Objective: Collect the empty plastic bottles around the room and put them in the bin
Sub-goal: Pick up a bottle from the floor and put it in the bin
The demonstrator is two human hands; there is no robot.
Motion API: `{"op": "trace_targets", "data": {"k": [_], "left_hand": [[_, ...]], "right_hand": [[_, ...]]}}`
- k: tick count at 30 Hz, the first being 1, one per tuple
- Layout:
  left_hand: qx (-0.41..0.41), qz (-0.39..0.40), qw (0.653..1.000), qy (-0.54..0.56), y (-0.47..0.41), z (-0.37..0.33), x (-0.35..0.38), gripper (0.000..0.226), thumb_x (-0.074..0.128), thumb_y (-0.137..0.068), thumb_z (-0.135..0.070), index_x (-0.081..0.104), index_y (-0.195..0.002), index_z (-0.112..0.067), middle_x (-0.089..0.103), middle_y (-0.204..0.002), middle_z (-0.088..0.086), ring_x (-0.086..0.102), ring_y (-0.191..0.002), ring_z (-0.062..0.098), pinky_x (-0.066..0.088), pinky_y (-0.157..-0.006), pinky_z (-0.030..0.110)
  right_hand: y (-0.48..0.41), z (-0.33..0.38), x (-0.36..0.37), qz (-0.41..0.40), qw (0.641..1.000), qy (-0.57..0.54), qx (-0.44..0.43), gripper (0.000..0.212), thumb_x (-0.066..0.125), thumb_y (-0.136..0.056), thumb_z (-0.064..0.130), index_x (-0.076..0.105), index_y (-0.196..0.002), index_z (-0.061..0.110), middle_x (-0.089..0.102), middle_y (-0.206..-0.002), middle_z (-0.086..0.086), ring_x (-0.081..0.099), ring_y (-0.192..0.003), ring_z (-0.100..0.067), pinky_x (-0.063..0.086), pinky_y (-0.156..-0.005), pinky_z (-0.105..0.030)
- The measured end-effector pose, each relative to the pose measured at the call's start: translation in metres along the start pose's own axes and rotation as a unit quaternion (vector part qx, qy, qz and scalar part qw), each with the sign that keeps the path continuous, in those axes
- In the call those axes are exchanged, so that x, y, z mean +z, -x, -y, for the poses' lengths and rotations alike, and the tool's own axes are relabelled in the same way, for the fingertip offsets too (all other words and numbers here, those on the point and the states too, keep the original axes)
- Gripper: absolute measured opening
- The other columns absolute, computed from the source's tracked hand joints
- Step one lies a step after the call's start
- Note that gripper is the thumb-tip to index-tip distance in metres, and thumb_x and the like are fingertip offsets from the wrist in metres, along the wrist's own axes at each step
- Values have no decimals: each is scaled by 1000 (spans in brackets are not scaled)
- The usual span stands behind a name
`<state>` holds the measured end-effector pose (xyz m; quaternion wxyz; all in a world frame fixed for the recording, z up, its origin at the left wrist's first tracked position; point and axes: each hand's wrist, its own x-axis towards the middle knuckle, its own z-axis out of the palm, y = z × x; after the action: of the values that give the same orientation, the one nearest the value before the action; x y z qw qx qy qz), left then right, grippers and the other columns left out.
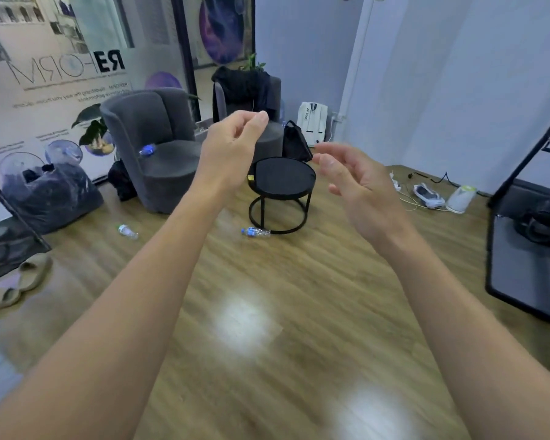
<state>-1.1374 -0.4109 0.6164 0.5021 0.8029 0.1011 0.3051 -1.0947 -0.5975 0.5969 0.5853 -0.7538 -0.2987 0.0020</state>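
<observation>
Both my arms are stretched out in front of me over the wooden floor. My left hand (232, 147) is raised, its fingers loosely curled and holding nothing. My right hand (356, 182) is open, fingers apart, also holding nothing. A clear bottle with a blue label (256, 232) lies on the floor by the foot of the round black side table (285, 176). Another clear bottle (127, 231) lies on the floor further left. A third bottle with a blue label (147, 150) rests on the seat of the grey armchair (153, 147). No bin is clearly in view.
A full black plastic bag (50, 198) sits at the left wall. Beige slippers (16, 282) lie at the near left. A second chair with dark clothes (245, 90) stands behind. A white kettle (461, 198), cables and a light stand base (527, 265) occupy the right.
</observation>
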Motion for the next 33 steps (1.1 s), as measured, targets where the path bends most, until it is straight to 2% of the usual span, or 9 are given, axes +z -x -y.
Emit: {"op": "trace_targets", "data": {"k": [5, 10, 13, 19, 25, 28, 31, 33], "left_hand": [[-5, 12, 1000, 1, -100, 52, 52, 29, 45, -100, -40, 66, -115, -25, 64, -91, -19, 58, -92, -1, 51, -97, 38], [-37, -6, 999, -16, -197, 93, 92, 24, 48, -100, -39, 67, -107, -28, 64, -88, -7, 57, -82, 4, 52, -88, 41], [-52, -6, 998, -21, -252, 120, 108, 24, 48, -100, -37, 67, -110, -27, 65, -88, -14, 59, -84, 0, 52, -89, 38], [-92, -26, 995, -37, -359, 209, 123, 23, 51, -98, -41, 68, -107, -27, 64, -88, -20, 58, -84, -2, 50, -84, 30], [-154, -12, 988, -28, -461, 300, 127, 27, 50, -97, -43, 68, -109, -27, 65, -93, -18, 59, -91, 1, 51, -89, 35], [-166, 2, 986, -26, -513, 339, 133, 22, 51, -96, -44, 68, -102, -31, 66, -90, -18, 59, -88, 1, 50, -86, 33], [-188, 0, 982, -21, -559, 381, 141, 24, 53, -94, -44, 70, -98, -29, 64, -81, -17, 57, -81, 5, 47, -80, 32], [-206, 4, 978, -31, -588, 415, 149, 23, 53, -94, -43, 70, -98, -28, 65, -83, -15, 58, -84, 7, 48, -81, 33]], "right_hand": [[-107, -60, -3, 10, 1000, -7, 8, 31, 52, -100, 37, 60, -129, 28, 66, -124, 14, 59, -113, 8, 50, -101, -30], [-219, -117, -5, 23, 999, -33, 17, 31, 54, -99, 35, 61, -128, 27, 67, -119, 15, 60, -106, 12, 51, -97, -27], [-282, -147, 5, 49, 998, -28, 22, 31, 55, -99, 37, 62, -128, 29, 67, -119, 16, 58, -108, 12, 51, -99, -29], [-399, -213, 52, 101, 994, -23, 38, 31, 56, -98, 36, 62, -128, 29, 67, -122, 14, 60, -110, 9, 50, -101, -30], [-508, -272, 108, 112, 990, -13, 80, 33, 58, -97, 35, 62, -129, 27, 67, -123, 13, 60, -114, 5, 49, -102, -27], [-560, -298, 132, 126, 987, -7, 94, 33, 59, -96, 32, 61, -129, 27, 66, -123, 12, 59, -114, 5, 47, -100, -20], [-604, -331, 155, 136, 983, 0, 121, 33, 59, -96, 32, 61, -128, 29, 66, -123, 13, 59, -114, 5, 45, -99, -20], [-635, -361, 174, 141, 980, 7, 137, 32, 60, -95, 31, 61, -127, 30, 67, -119, 14, 59, -112, 5, 45, -99, -19]]}}
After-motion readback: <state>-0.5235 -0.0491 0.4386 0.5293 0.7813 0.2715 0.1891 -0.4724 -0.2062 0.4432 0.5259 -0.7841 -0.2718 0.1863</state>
